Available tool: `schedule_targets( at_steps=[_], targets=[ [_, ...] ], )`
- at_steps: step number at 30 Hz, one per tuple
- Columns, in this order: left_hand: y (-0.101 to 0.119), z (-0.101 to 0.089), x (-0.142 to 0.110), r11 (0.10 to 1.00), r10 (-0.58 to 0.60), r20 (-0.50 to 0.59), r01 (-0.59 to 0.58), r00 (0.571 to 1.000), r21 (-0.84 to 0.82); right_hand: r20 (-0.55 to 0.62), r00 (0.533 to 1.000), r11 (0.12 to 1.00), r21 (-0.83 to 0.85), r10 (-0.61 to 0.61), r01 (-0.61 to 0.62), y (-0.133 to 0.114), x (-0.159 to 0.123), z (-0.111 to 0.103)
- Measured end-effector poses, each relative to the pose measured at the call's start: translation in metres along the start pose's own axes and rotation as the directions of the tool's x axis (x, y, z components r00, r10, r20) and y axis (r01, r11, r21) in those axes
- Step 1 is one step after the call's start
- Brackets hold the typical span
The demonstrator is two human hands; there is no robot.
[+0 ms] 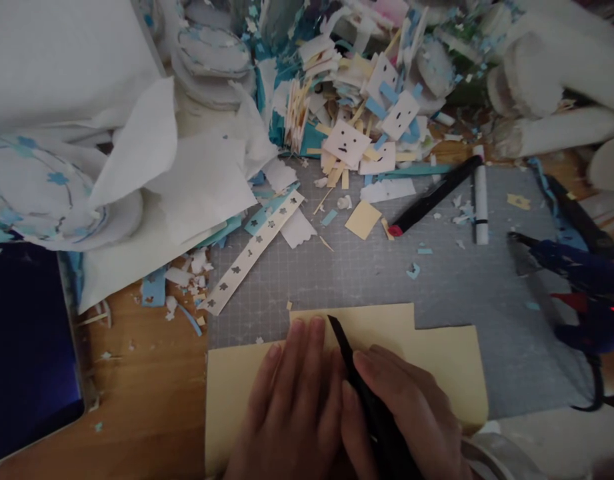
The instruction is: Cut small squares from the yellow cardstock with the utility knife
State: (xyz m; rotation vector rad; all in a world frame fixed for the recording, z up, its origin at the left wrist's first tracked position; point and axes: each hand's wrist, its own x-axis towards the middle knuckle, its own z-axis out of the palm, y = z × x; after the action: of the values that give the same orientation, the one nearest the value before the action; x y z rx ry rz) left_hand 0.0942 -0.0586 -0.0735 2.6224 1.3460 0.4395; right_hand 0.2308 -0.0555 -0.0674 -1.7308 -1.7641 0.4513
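Observation:
A sheet of yellow paper [447, 360] with stepped cuts along its far edge lies on a grey gridded cutting mat [467, 280]. My left hand [297, 400] rests flat on the sheet with its fingers stretched toward that edge. In my right hand [411, 400] is a black craft knife [354, 370], gripped like a pen. Its dark blade tip touches or hovers just over the paper, close to the far edge and right beside my left fingertips. The lower part of the sheet is hidden under both hands.
A black marker [434, 197] and a white pen [481, 200] lie on the mat. A blue glue gun [577, 280] stands at right, its red light on. A punched paper strip [254, 253], paper scraps and small face cards [345, 143] lie beyond. A dark-screened tablet [29, 353] is at left.

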Motion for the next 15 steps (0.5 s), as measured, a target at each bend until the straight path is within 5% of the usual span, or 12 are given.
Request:
schedule_targets(
  at_steps=[7,12,15],
  targets=[
    [0.003,0.005,-0.003,1.0,0.01,0.003,-0.01,1.0,0.023,-0.121,0.973,0.977,-0.109,-0.198,0.185,-0.003,0.008,-0.003],
    [0.004,0.009,-0.002,0.997,0.056,-0.02,-0.055,0.998,0.055,-0.084,0.985,0.98,-0.138,-0.154,0.141,-0.014,0.009,-0.006],
    [0.002,0.009,-0.002,0.998,0.06,-0.025,-0.059,0.998,0.03,-0.002,1.0,0.997,-0.073,-0.003,0.003,-0.018,0.009,-0.009]
  ],
)
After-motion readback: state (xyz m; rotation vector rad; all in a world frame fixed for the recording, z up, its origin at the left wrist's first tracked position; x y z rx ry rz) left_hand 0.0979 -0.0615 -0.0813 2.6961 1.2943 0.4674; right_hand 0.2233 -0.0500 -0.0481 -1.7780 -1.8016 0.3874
